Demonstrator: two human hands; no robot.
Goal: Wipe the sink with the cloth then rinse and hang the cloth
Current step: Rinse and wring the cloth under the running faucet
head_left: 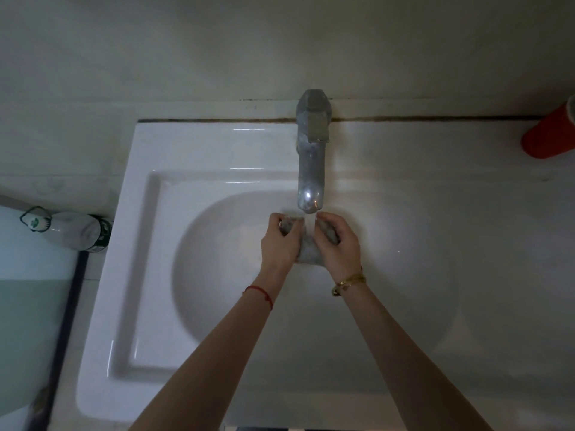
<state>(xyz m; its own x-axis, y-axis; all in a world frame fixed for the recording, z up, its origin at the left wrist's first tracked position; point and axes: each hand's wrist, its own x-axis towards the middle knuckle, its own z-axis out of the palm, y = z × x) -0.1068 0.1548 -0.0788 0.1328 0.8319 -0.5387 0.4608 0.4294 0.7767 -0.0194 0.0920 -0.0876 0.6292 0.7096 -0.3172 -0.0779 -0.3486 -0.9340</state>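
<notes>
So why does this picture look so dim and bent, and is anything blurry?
Head view: dim, greenish light, with thin glare streaks on the sink rim and a highlight on the faucet; the wide lens bows the straight edges; the cloth between the left hand and right hand is soft and smeared.

- Left hand (281, 241): forearm stretched forward, palm down, fingers (273, 219) curled closed in a grip; red string at wrist.
- Right hand (337, 244): forearm stretched forward, fingers curled closed, knuckles up, close beside left; gold bracelet at wrist.
</notes>
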